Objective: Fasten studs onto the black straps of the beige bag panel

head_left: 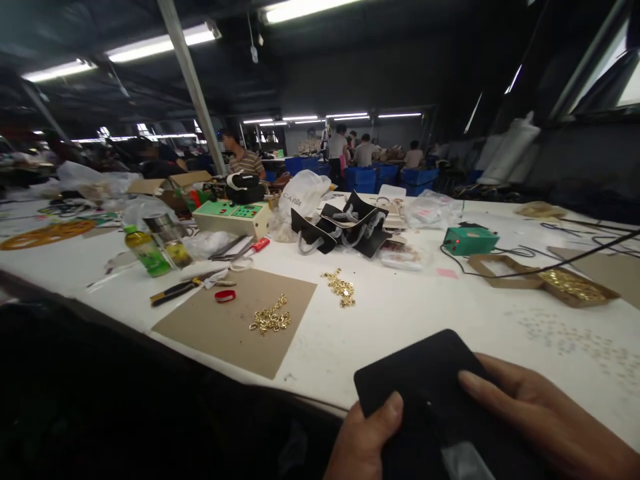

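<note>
A flat black piece of material [420, 380] lies over the near edge of the white table [400, 313]. My left hand [365, 440] grips its near left side, thumb pressed on top. My right hand [545, 417] rests on its right part, fingers stretched flat across it. A small grey patch [463, 461] shows on the black piece near the bottom edge of the view.
A brown card sheet [235, 320] carries a heap of gold metal parts [271, 320]; another heap [342, 289] lies on the table. Pliers [175, 291], a red ring [225, 295], green bottles [147, 252], black leather pieces [345, 230], a green box [470, 240], and a tray of gold parts [570, 285] lie farther back. People work in the background.
</note>
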Demonstrator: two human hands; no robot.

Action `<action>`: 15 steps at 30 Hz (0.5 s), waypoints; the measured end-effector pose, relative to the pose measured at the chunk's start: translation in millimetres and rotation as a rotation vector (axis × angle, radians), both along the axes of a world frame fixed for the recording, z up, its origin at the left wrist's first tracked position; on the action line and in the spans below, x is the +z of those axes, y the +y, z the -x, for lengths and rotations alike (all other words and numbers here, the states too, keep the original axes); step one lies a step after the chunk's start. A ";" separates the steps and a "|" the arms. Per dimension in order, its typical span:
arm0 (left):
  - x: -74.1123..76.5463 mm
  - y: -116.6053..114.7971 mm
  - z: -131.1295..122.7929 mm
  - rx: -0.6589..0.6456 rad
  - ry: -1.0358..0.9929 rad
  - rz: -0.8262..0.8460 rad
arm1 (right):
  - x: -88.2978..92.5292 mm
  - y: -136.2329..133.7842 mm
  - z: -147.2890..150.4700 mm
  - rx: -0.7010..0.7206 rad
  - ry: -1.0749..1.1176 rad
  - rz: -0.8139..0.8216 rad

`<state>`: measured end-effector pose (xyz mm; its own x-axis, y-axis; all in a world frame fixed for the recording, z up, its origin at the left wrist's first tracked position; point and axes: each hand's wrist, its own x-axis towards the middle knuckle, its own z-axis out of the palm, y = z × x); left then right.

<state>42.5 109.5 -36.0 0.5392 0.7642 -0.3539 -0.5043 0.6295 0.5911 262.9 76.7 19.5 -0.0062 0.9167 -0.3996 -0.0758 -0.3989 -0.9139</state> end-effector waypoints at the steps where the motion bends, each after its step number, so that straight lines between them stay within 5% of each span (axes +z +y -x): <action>1: -5.1 6.6 1.5 0.030 -0.012 0.043 | 0.2 18.2 2.1 0.013 -0.052 -0.030; 7: -31.0 43.0 17.9 0.249 0.108 0.160 | -54.2 135.8 20.0 0.013 -0.522 -0.351; 10: -39.9 54.2 28.9 0.284 0.188 0.078 | -78.5 180.5 51.6 0.163 -0.623 -0.452; 15: -57.3 65.2 37.2 0.427 0.236 0.114 | -88.6 240.7 117.4 0.481 -0.833 -0.613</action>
<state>5.2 174.6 -93.4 0.0822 0.8486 -0.5226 -0.5917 0.4635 0.6596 145.5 317.4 -69.0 -0.3524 0.9332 0.0696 0.6855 0.3081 -0.6597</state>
